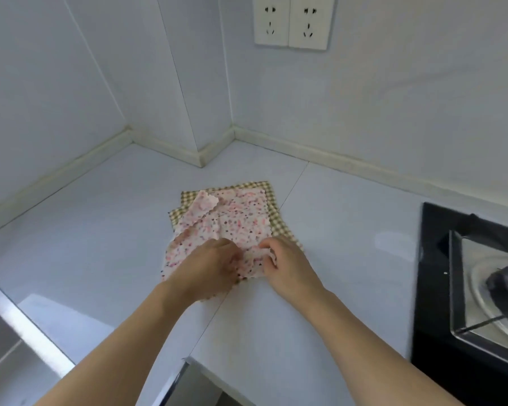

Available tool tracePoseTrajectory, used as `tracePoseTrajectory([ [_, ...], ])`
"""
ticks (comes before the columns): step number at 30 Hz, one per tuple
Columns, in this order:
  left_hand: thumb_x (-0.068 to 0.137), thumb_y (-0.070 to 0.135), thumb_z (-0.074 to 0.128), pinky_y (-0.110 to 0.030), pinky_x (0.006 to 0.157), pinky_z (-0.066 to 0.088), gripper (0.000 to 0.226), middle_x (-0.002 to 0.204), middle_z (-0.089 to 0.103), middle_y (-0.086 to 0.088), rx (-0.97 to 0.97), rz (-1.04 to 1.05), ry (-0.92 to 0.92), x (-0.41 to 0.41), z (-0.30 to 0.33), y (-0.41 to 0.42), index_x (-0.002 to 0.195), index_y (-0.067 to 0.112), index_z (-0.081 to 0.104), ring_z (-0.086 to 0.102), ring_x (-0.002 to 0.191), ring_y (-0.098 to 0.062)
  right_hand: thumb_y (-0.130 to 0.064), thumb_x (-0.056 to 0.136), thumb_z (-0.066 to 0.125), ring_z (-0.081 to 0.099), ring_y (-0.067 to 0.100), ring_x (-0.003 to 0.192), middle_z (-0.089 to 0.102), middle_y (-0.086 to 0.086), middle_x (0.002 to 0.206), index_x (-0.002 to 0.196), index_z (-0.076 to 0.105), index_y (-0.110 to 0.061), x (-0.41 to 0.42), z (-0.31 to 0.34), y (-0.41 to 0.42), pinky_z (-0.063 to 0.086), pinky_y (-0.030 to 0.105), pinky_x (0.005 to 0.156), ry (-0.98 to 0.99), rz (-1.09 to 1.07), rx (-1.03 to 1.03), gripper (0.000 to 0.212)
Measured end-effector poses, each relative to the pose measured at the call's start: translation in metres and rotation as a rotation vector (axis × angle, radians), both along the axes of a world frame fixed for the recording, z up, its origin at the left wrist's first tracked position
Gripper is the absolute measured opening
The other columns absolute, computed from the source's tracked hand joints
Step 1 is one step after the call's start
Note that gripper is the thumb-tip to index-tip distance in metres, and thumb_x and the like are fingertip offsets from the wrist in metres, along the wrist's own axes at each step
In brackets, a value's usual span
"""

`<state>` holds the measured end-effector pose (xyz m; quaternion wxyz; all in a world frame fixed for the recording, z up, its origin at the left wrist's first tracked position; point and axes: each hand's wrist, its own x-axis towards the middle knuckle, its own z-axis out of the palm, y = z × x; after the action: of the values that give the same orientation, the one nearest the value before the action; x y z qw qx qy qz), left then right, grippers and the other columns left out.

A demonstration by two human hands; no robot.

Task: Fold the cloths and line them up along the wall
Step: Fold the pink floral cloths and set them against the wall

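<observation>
Two cloths lay stacked on the smooth, pale counter, well short of the tiled wall. The top cloth, thin and soft with pink and dark speckles and a wavy edge, sat rumpled over a beige checked cloth whose squared border showed at the back and right. One far corner of the speckled cloth was flipped over. The left hand had its fingers curled into the near edge, bunching the fabric; the right hand pinched the same edge just beside it. A glossy black hob with a metal burner stood to the right. Twin white sockets sat on the wall.
</observation>
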<state>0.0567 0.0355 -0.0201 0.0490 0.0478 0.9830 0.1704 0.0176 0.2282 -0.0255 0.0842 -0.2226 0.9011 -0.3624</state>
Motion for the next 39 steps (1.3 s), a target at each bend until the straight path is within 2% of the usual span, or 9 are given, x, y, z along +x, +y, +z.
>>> tracePoseTrajectory([
  [6,0.069,0.034,0.057,-0.026,0.087,0.045,0.042,0.115,0.06,0.014,0.024,-0.075,0.242,0.01,-0.026,-0.011,0.11,0.029,0.064,0.053,0.099,-0.011,-0.027,0.083,0.059,0.055,0.016,0.1,0.061,-0.007,0.108,0.106,0.065,-0.019,0.005,-0.053,-0.008,0.044,0.032,0.09,0.38,-0.047,-0.039,0.025],
  [10,0.079,0.021,0.06,-0.026,0.082,0.047,0.033,0.105,0.064,0.014,0.067,-0.013,0.288,0.014,-0.03,-0.016,0.111,0.03,0.063,0.056,0.096,-0.008,-0.032,0.08,0.066,0.055,0.015,0.107,0.061,-0.007,0.112,0.11,0.064,-0.022,0.005,-0.055,-0.005,0.042,0.031,0.097,0.396,-0.031,-0.027,0.032],
  [15,0.091,0.019,0.053,-0.032,0.069,0.05,0.016,0.08,0.066,0.008,0.096,-0.053,0.382,0.016,-0.03,-0.017,0.1,0.025,0.065,0.057,0.071,-0.008,-0.042,0.079,0.065,0.048,0.005,0.113,0.057,-0.015,0.118,0.117,0.06,-0.029,0.002,-0.055,-0.006,0.033,0.017,0.094,0.39,-0.041,0.05,0.041],
  [18,0.096,0.019,0.049,-0.036,0.07,0.051,0.015,0.081,0.066,0.005,0.138,-0.047,0.4,0.012,-0.031,-0.014,0.096,0.023,0.063,0.059,0.074,-0.015,-0.043,0.079,0.066,0.047,0.007,0.114,0.057,-0.013,0.119,0.118,0.059,-0.028,0.002,-0.055,-0.007,0.034,0.022,0.098,0.404,-0.062,0.06,0.042],
  [23,0.099,0.02,0.043,-0.011,0.061,0.036,0.013,0.085,0.058,0.014,0.293,0.064,0.457,0.008,-0.025,-0.011,0.097,0.025,0.054,0.051,0.077,0.0,-0.03,0.088,0.06,0.053,0.012,0.099,0.062,-0.008,0.102,0.105,0.064,-0.022,0.007,-0.047,-0.007,0.043,0.034,0.089,0.406,-0.054,-0.016,0.019],
  [26,0.096,0.025,0.048,-0.021,0.065,0.041,0.006,0.087,0.058,0.01,0.218,-0.032,0.482,0.009,-0.027,-0.006,0.099,0.026,0.053,0.053,0.08,-0.009,-0.022,0.095,0.053,0.057,0.012,0.087,0.065,-0.006,0.091,0.096,0.067,-0.02,0.01,-0.042,-0.004,0.046,0.032,0.079,0.38,-0.114,-0.151,0.014],
  [29,0.083,0.034,0.058,-0.032,0.076,0.046,0.023,0.095,0.058,0.01,0.099,-0.098,0.473,0.007,-0.035,-0.002,0.104,0.026,0.054,0.053,0.088,-0.015,-0.02,0.097,0.05,0.058,0.011,0.087,0.065,-0.008,0.091,0.096,0.065,-0.019,0.013,-0.041,-0.003,0.047,0.033,0.079,0.411,-0.155,-0.229,0.016],
  [34,0.09,0.024,0.05,-0.034,0.067,0.043,0.013,0.091,0.06,0.007,0.012,-0.036,0.661,0.014,-0.015,-0.004,0.1,0.022,0.057,0.054,0.084,-0.019,-0.021,0.099,0.049,0.057,0.007,0.089,0.065,-0.009,0.094,0.1,0.065,-0.017,0.024,-0.025,-0.004,0.046,0.027,0.079,0.609,-0.204,-0.291,0.016],
  [39,0.095,0.024,0.047,-0.028,0.057,0.044,0.016,0.075,0.064,0.0,0.347,-0.025,0.429,0.05,0.05,0.005,0.089,0.025,0.062,0.059,0.068,-0.02,-0.018,0.097,0.051,0.055,0.0,0.076,0.064,-0.011,0.084,0.094,0.064,-0.02,0.049,0.028,0.008,0.042,0.015,0.069,0.611,-0.373,-0.516,0.014],
])
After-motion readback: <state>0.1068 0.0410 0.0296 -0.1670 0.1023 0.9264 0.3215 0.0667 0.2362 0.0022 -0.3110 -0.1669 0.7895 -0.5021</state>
